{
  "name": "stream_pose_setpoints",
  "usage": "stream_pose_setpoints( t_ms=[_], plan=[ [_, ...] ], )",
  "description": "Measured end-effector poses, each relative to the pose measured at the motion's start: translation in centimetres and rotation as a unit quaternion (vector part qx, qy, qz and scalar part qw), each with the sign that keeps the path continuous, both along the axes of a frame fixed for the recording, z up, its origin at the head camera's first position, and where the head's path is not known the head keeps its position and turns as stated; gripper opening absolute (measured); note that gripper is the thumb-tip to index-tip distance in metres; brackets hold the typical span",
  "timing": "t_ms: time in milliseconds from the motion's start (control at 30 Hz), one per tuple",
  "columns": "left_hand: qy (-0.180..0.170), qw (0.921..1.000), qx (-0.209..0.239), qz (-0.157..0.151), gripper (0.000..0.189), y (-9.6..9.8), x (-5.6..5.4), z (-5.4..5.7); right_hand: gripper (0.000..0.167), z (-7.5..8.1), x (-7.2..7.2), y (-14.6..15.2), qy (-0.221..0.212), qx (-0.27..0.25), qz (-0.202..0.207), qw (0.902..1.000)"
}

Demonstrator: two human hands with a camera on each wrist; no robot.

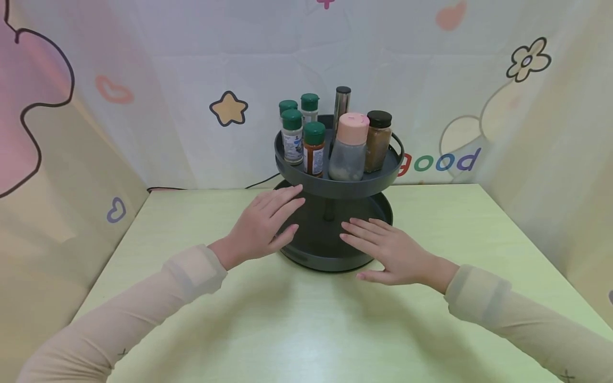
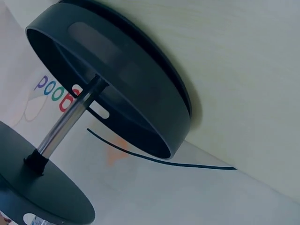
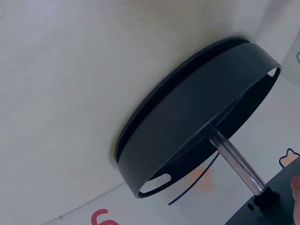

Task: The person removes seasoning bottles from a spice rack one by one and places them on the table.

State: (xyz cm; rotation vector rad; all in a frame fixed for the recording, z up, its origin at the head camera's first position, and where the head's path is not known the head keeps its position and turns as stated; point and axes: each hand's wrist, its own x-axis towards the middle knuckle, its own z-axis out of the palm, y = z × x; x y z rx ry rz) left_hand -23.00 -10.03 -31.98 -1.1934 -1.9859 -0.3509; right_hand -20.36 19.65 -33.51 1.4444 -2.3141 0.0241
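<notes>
Hands (image 1: 261, 223) (image 1: 397, 252) apart, fingers extended; dark two-tier stand (image 1: 335, 188) between them, just beyond

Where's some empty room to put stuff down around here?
The lower tray is bare around its pole. The table is free left and right of that tray, and in front, between the sleeves. The upper tray is crowded with bottles.

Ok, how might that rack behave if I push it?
The rack looks fairly stiff, built around a metal post. With the bottles up top, it's probably top-heavy and might tip from a high push. Those tall, narrow bottles could topple too.
</notes>
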Motion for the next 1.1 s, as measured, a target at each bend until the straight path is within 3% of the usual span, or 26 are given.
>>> stream_pose_setpoints(
  t_ms=[200,400,567,767,1000,1100],
  plan=[
    [-0.030,0.9983,0.040,0.032,0.045,0.0,-0.5,1.2,0.068,1.0,0.0,0.0,0.007,-0.001,0.001,1.0000],
    [-0.112,0.9885,0.043,0.093,0.054,0.1,-1.1,2.1,0.067,2.3,0.0,-0.2,0.008,-0.014,0.010,0.9998],
    [-0.213,0.9655,0.052,0.140,0.061,0.5,-1.3,2.9,0.066,3.2,-0.1,-0.2,0.011,-0.034,0.016,0.9992],
    [-0.297,0.9379,0.086,0.158,0.065,1.1,-1.9,3.5,0.061,4.2,-0.2,-0.3,0.047,-0.084,0.042,0.9945],
    [-0.376,0.9018,0.134,0.166,0.069,1.9,-2.5,4.0,0.052,5.7,-0.7,-0.6,0.113,-0.168,0.065,0.9772],
    [-0.396,0.8904,0.150,0.168,0.070,2.2,-2.7,4.2,0.048,6.2,-1.0,-0.6,0.143,-0.197,0.068,0.9675]
  ],
)
